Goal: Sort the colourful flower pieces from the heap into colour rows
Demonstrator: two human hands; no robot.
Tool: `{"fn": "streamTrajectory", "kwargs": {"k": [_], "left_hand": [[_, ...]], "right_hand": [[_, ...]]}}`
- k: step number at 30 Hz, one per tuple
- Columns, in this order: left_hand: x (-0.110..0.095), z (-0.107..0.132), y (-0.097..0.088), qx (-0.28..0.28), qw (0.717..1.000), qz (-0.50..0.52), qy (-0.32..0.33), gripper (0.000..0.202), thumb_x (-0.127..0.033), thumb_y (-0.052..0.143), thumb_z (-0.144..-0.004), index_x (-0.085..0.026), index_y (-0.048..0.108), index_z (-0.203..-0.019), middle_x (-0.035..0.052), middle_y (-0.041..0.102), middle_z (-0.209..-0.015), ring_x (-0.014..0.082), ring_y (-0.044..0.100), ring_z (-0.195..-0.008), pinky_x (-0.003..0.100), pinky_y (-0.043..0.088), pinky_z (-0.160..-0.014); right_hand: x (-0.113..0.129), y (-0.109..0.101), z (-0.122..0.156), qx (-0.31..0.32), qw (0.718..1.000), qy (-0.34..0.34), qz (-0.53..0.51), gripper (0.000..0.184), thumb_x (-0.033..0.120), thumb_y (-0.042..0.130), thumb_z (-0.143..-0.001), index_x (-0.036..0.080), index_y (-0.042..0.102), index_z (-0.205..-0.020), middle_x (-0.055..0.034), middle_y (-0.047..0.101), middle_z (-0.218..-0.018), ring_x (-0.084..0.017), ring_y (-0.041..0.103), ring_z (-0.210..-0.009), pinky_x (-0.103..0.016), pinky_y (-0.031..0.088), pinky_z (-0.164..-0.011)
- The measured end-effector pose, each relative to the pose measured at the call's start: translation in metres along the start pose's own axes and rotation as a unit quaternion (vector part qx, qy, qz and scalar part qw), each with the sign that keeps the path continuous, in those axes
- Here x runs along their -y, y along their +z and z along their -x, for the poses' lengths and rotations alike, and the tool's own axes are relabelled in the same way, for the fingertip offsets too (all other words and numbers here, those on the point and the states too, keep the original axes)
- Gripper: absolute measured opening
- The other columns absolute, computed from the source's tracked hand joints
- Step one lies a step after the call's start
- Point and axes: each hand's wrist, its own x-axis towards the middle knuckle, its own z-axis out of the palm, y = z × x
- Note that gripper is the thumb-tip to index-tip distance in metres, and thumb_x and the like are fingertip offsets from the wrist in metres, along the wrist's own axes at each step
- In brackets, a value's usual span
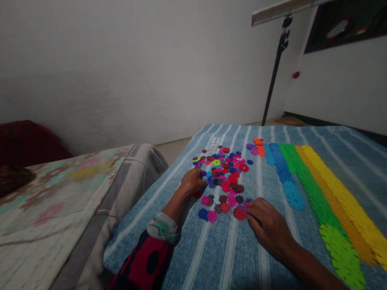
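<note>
A loose pile of small round toothed discs (225,177) in pink, red, blue, brown and purple lies on a blue striped cloth (217,249). My left hand (193,181) rests at the pile's left edge, fingers curled in a pinch around a disc I cannot name by colour. My right hand (266,225) lies palm down at the pile's lower right, its fingertips bent against a red disc (239,214). To the right, sorted discs form long bands: yellow (344,201), orange (329,201), green (305,181), blue (282,169), and short orange (259,147) and purple (251,148) groups.
A bed with a patterned sheet (54,201) stands to the left, with a dark red cushion (27,141) at its far end. A black stand (275,76) rises behind the cloth against the white wall. A dark framed panel (347,24) hangs at the upper right.
</note>
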Motion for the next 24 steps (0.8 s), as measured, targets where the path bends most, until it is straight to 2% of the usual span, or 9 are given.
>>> {"fn": "streamTrajectory", "kwargs": {"k": [3,8,11,15,20,24], "left_hand": [[-0.0023,0.0006,0.0004,0.006,1.000,-0.007,0.004,0.021,-0.029,0.075,-0.067,-0.017,0.068,-0.083,0.0028,0.066,-0.078,0.0187,0.060,-0.074,0.026,0.036,-0.061],[-0.0019,0.0007,0.0011,-0.005,1.000,-0.001,-0.001,0.029,-0.028,0.076,-0.066,-0.016,0.067,-0.091,0.0045,0.067,-0.084,0.0195,0.061,-0.077,0.026,0.036,-0.062],[-0.0020,0.0008,-0.0001,0.007,1.000,0.002,-0.012,0.025,-0.028,0.075,-0.066,-0.016,0.066,-0.086,0.0050,0.066,-0.081,0.0201,0.061,-0.076,0.027,0.036,-0.061],[-0.0024,0.0008,-0.0009,0.011,1.000,0.011,-0.013,0.020,-0.027,0.076,-0.064,-0.017,0.064,-0.075,0.0034,0.064,-0.075,0.0194,0.060,-0.073,0.026,0.034,-0.059],[-0.0006,0.0011,0.0034,-0.016,0.999,0.038,0.006,0.020,-0.021,0.076,-0.063,-0.017,0.061,-0.073,-0.0008,0.060,-0.070,0.0159,0.056,-0.068,0.025,0.032,-0.058],[-0.0028,-0.0029,0.0035,-0.023,0.996,0.081,0.012,0.010,-0.016,0.070,-0.067,-0.016,0.061,-0.070,-0.0030,0.056,-0.063,0.0135,0.053,-0.064,0.024,0.034,-0.058]], "right_hand": [[-0.0004,-0.0002,-0.0001,0.005,1.000,0.001,-0.003,0.019,0.014,0.047,-0.094,0.022,0.064,-0.091,-0.0059,0.067,-0.092,-0.022,0.062,-0.086,-0.047,0.046,-0.093],[-0.0005,-0.0010,-0.0006,0.015,1.000,-0.001,-0.011,0.018,0.013,0.048,-0.093,0.022,0.063,-0.092,-0.0056,0.067,-0.091,-0.022,0.061,-0.085,-0.045,0.048,-0.090],[-0.0006,-0.0006,-0.0001,0.011,1.000,-0.002,-0.008,0.018,0.012,0.048,-0.093,0.021,0.063,-0.093,-0.0057,0.067,-0.092,-0.022,0.061,-0.086,-0.047,0.046,-0.093],[-0.0008,0.0005,0.0004,0.011,1.000,0.001,-0.006,0.017,0.012,0.048,-0.094,0.020,0.063,-0.092,-0.0065,0.066,-0.093,-0.023,0.060,-0.088,-0.047,0.046,-0.092],[0.0002,0.0009,0.0002,0.015,1.000,0.007,-0.014,0.017,0.013,0.047,-0.094,0.020,0.063,-0.092,-0.0062,0.066,-0.092,-0.023,0.060,-0.087,-0.047,0.045,-0.092],[0.0014,0.0010,0.0006,0.016,1.000,0.012,-0.012,0.018,0.011,0.047,-0.094,0.020,0.063,-0.093,-0.0065,0.065,-0.093,-0.023,0.060,-0.088,-0.049,0.043,-0.096]]}}
